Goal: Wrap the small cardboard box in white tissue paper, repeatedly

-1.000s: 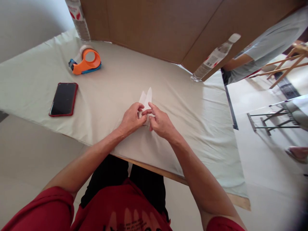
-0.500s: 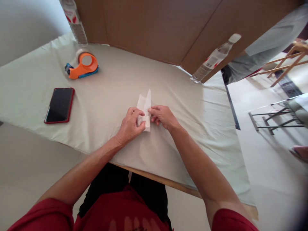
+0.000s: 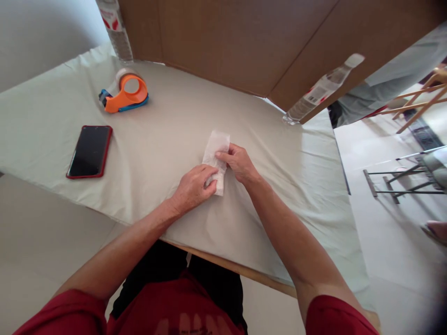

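1. White tissue paper point(image 3: 220, 138): one piece, over the tablecloth point(image 3: 167, 121), right at both hands.
2. Right hand point(image 3: 241, 164): nearly closed, thumb on top, clamped on the paper's right edge.
3. Left hand point(image 3: 194, 187): curled over the lower end, thumb and forefinger slightly apart. Can't tell if it's pinching.
4. Left of that hand: one phone point(image 3: 90, 151), one tape dispenser point(image 3: 141, 95).
5. Two bottles total, one left bottle point(image 3: 120, 39), one right bottle point(image 3: 323, 89), both well beyond the hands.

The paper point(image 3: 217, 141) is between the left hand point(image 3: 196, 187) and the right hand point(image 3: 240, 163). Left on the table point(image 3: 167, 144) lies the phone point(image 3: 89, 151), with the tape holder point(image 3: 140, 93) behind. Far back, the left bottle point(image 3: 118, 35) and right bottle point(image 3: 319, 92) stand by the cardboard point(image 3: 223, 42).
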`<state>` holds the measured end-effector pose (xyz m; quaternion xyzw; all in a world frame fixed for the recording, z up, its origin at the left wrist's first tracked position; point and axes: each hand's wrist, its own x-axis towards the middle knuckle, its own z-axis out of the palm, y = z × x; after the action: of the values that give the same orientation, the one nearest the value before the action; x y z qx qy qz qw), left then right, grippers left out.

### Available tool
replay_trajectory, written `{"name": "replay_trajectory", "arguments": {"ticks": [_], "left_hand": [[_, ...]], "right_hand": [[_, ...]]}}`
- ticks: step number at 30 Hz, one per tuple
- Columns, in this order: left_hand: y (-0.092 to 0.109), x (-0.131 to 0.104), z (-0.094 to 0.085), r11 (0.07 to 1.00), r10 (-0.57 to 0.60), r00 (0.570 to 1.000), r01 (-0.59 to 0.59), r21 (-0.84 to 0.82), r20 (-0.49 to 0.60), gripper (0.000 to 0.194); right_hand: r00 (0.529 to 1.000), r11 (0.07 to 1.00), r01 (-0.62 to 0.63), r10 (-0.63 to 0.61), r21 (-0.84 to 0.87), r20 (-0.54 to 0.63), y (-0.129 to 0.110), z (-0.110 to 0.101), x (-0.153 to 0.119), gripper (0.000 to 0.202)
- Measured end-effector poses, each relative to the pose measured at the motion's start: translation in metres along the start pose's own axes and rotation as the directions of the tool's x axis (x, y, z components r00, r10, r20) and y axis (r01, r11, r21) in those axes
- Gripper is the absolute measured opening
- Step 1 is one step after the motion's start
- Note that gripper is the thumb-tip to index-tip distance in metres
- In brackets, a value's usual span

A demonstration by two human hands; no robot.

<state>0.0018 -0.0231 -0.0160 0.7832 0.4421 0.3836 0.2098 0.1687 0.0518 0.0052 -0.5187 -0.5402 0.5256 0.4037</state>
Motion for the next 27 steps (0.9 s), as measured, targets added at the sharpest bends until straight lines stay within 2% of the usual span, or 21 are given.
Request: {"name": "replay_trajectory", "arguments": {"ticks": [3, 7, 12, 14, 16, 18, 19, 23, 27], "left_hand": [[-0.001, 0.001, -0.002, 0.999, -0.020, 0.999, 0.021, -0.031, 0.026, 0.026], [-0.002, 0.001, -0.001, 0.999, -0.040, 0.999, 0.041, -0.013, 0.031, 0.026], [-0.001, -0.003, 0.001, 0.990, -0.131, 0.983, 0.137, 0.037, -0.126, 0.034], [-0.003, -0.004, 0.001, 0.988, -0.145, 0.971, 0.152, 0.023, -0.190, 0.045], [-0.007, -0.004, 0.002, 0.991, -0.133, 0.969, 0.134, -0.008, -0.208, 0.060], [-0.011, -0.003, 0.003, 0.994, -0.106, 0.980, 0.101, -0.042, -0.170, 0.069], [-0.012, -0.002, 0.002, 0.995, -0.091, 0.986, 0.084, -0.057, -0.138, 0.067], [-0.014, 0.000, -0.002, 0.995, -0.041, 0.999, 0.040, -0.091, -0.012, 0.038], [-0.014, 0.001, -0.011, 0.992, -0.046, 0.997, 0.053, -0.113, 0.069, 0.033]], "right_hand": [[1.000, 0.995, 0.019, -0.020, 0.101, 0.003, 0.002, 0.002, -0.003, 0.031], [0.997, 0.992, 0.063, -0.059, 0.109, -0.039, 0.002, 0.004, -0.009, 0.032], [0.989, 0.980, 0.141, -0.133, 0.137, -0.068, -0.002, 0.009, -0.032, 0.026], [0.978, 0.973, 0.206, -0.202, 0.102, -0.046, -0.003, 0.011, -0.045, 0.023], [0.966, 0.965, 0.259, -0.260, 0.024, 0.003, -0.002, 0.012, -0.059, 0.021], [0.952, 0.951, 0.303, -0.299, -0.069, 0.058, 0.002, 0.012, -0.071, 0.019], [0.942, 0.936, 0.332, -0.324, -0.114, 0.081, 0.005, 0.011, -0.077, 0.018], [0.873, 0.827, 0.487, -0.459, -0.279, 0.164, 0.020, 0.003, -0.092, 0.028], [0.791, 0.678, 0.611, -0.538, -0.409, 0.291, 0.035, -0.003, -0.096, 0.052]]}}
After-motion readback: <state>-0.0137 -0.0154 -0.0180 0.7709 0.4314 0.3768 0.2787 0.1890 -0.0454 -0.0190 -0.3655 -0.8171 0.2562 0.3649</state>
